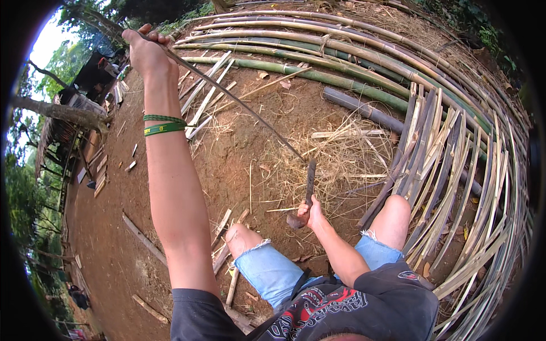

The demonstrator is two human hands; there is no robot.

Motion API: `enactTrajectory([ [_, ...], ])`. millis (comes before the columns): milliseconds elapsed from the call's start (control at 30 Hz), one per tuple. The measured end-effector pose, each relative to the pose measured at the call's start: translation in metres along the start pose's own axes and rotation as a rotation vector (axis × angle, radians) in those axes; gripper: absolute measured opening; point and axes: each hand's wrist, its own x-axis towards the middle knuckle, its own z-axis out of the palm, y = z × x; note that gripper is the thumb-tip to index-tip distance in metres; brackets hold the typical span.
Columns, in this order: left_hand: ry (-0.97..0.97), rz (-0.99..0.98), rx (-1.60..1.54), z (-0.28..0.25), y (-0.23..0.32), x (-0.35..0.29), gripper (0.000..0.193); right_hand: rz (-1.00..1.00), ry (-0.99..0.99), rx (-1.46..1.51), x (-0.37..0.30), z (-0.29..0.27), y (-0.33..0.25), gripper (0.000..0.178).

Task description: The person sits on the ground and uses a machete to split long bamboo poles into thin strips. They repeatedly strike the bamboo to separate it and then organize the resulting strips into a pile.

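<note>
My left hand (152, 52) is raised high at the upper left, fingers closed round a long thin dark strip (239, 103). From that hand the strip slants down to the right, its low end close to the tool in my other hand. Whether the two touch, I cannot tell. Between my knees, my right hand (313, 212) is wrapped round the handle of a knife with a dark, worn blade (311, 176). The blade points up and away from me, and a thick brown handle end shows below my fingers. Pale shavings (341, 156) lie on the ground beyond the knife.
Long bamboo poles (341, 48) lie across the far side and curve down the right. Split bamboo strips (466, 170) are piled beside my right knee. Loose sticks (142, 238) lie on the bare earth (114, 267) to the left. A shelter (57, 136) stands at far left.
</note>
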Motion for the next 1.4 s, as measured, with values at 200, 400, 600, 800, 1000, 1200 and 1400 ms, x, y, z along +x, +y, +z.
enactTrajectory([
  [200,0.066,0.244,0.238,-0.004,-0.004,-0.022,0.051,-0.004,-0.009,0.012,0.017,-0.003,-0.01,0.057],
  [400,0.226,0.383,0.403,0.003,-0.012,-0.023,0.058,0.033,-0.041,0.062,0.04,-0.002,-0.034,0.056],
  [600,0.243,0.451,0.46,-0.009,-0.016,-0.023,0.06,0.184,-0.334,-0.152,-0.01,0.08,-0.003,0.052],
  [800,0.332,0.454,0.524,-0.016,-0.014,-0.01,0.061,0.146,-0.436,-0.44,-0.011,0.108,0.004,0.058],
  [1000,0.393,0.453,0.497,-0.022,-0.016,-0.012,0.06,0.069,-0.131,-0.069,0.016,0.062,-0.016,0.055],
  [1200,0.415,0.435,0.549,-0.037,-0.009,-0.019,0.057,0.156,-0.505,-0.51,-0.077,0.183,0.063,0.062],
  [1400,0.312,0.244,0.362,-0.062,0.015,-0.033,0.056,0.012,-0.454,-0.65,-0.098,0.207,0.061,0.063],
])
